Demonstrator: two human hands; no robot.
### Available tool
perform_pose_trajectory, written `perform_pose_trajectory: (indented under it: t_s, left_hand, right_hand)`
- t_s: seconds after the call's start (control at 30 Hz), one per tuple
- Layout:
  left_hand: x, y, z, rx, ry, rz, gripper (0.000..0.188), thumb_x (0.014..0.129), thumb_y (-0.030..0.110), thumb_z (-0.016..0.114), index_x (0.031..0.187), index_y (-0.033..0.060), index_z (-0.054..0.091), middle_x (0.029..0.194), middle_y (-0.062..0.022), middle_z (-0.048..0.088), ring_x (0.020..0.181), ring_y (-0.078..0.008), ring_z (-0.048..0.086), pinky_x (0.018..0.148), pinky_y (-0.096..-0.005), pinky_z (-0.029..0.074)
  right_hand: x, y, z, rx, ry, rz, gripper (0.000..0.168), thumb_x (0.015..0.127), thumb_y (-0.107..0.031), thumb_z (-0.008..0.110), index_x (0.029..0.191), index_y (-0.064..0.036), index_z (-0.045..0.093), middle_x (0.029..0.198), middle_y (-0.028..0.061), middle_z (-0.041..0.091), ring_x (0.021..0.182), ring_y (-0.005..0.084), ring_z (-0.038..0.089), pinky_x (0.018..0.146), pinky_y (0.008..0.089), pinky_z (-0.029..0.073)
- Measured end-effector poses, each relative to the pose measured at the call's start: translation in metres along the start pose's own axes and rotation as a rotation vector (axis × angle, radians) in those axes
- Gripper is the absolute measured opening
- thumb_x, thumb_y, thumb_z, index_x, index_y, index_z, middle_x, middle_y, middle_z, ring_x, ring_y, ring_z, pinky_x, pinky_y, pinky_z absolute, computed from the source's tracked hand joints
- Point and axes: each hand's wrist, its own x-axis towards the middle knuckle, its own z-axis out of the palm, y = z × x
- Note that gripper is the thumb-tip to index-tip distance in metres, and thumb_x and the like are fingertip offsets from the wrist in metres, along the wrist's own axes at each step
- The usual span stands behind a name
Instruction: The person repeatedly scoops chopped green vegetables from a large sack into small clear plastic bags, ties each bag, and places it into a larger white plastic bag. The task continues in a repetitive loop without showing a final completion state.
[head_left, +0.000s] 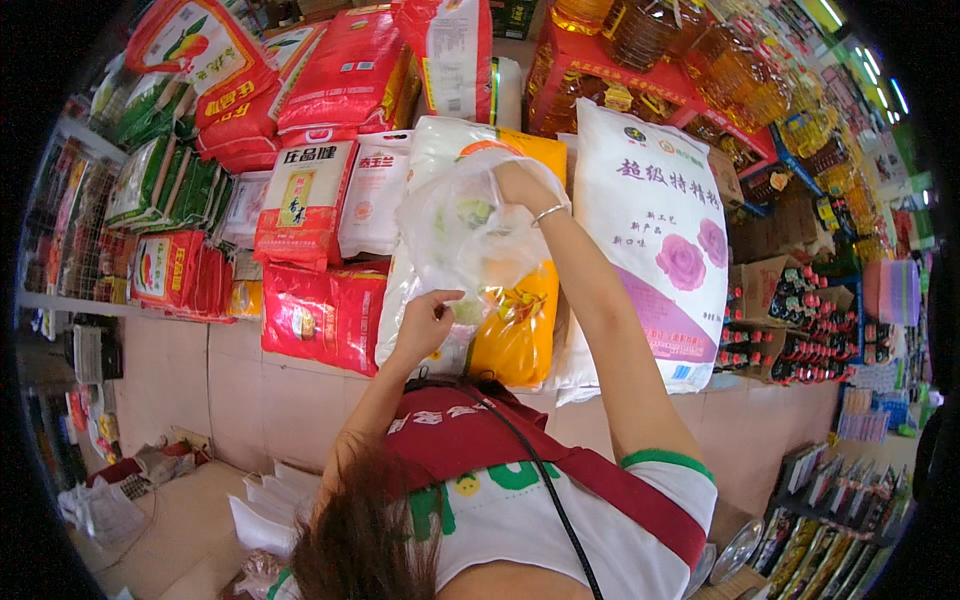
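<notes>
A thin, translucent plastic bag (476, 225) with pale green shapes showing through it lies over a large white and orange sack (517, 345). My right hand (517, 184) reaches into or behind the bag's upper part; film covers its fingers, so its grip cannot be told. Just below the bag, my left hand (426, 322) hovers over the sack, fingers curled and the index finger pointing right, with nothing seen in it. To the right stands a big white flour sack (652, 225) with purple roses.
Red rice bags (322, 315) and green packs (176, 180) are stacked at the left. Oil jugs (731, 67) stand at the upper right, above cartons of dark bottles (810, 307). White bags (262, 510) lie on the floor at lower left.
</notes>
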Motion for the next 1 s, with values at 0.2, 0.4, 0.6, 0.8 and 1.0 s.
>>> perform_pose_trajectory:
  t_s: [0.2, 0.4, 0.6, 0.8, 1.0]
  left_hand:
    - [-0.007, 0.006, 0.001, -0.021, 0.015, -0.022, 0.030, 0.077, 0.001, 0.052, 0.104, 0.0023, 0.066, 0.069, -0.0127, 0.063, 0.055, -0.0149, 0.055, 0.055, -0.0281, 0.045]
    - [-0.004, 0.007, -0.001, 0.032, 0.003, 0.028, 0.031, 0.078, 0.000, 0.050, 0.105, 0.0029, 0.065, 0.079, -0.0122, 0.066, 0.063, -0.0153, 0.058, 0.060, -0.0274, 0.047]
    - [-0.010, 0.019, -0.006, -0.059, 0.014, -0.020, 0.032, 0.076, 0.000, 0.050, 0.104, 0.0018, 0.065, 0.076, -0.0148, 0.064, 0.058, -0.0178, 0.058, 0.056, -0.0286, 0.046]
    - [-0.007, 0.013, -0.001, -0.060, -0.020, -0.023, 0.033, 0.075, -0.001, 0.050, 0.104, 0.0012, 0.065, 0.082, -0.0168, 0.065, 0.063, -0.0191, 0.059, 0.062, -0.0292, 0.047]
    - [-0.004, -0.003, 0.000, -0.016, 0.011, 0.045, 0.034, 0.074, -0.001, 0.051, 0.105, 0.0018, 0.065, 0.079, -0.0141, 0.065, 0.060, -0.0155, 0.056, 0.059, -0.0273, 0.045]
  right_hand:
    - [-0.025, -0.010, 0.042, -0.077, 0.190, 0.070, 0.022, 0.070, -0.005, 0.061, 0.091, 0.001, 0.061, 0.083, 0.0214, 0.062, 0.079, 0.0340, 0.061, 0.070, 0.0396, 0.049]
    - [-0.050, -0.014, 0.041, -0.047, 0.289, 0.084, 0.025, 0.069, -0.004, 0.064, 0.093, 0.001, 0.060, 0.084, 0.0192, 0.063, 0.077, 0.0306, 0.061, 0.070, 0.0368, 0.049]
    - [-0.127, -0.074, -0.012, 0.467, 0.388, 0.242, 0.027, 0.069, -0.001, 0.066, 0.095, 0.001, 0.059, 0.083, 0.0157, 0.062, 0.072, 0.0262, 0.061, 0.067, 0.0329, 0.049]
    - [-0.193, -0.152, -0.010, 0.875, 0.459, 0.236, 0.024, 0.075, 0.000, 0.067, 0.097, -0.001, 0.059, 0.085, 0.0088, 0.058, 0.068, 0.0151, 0.057, 0.064, 0.0254, 0.046]
    - [-0.175, -0.147, -0.019, 0.779, 0.611, 0.246, 0.023, 0.079, -0.004, 0.063, 0.101, -0.002, 0.060, 0.084, 0.0119, 0.062, 0.071, 0.0207, 0.060, 0.065, 0.0295, 0.048]
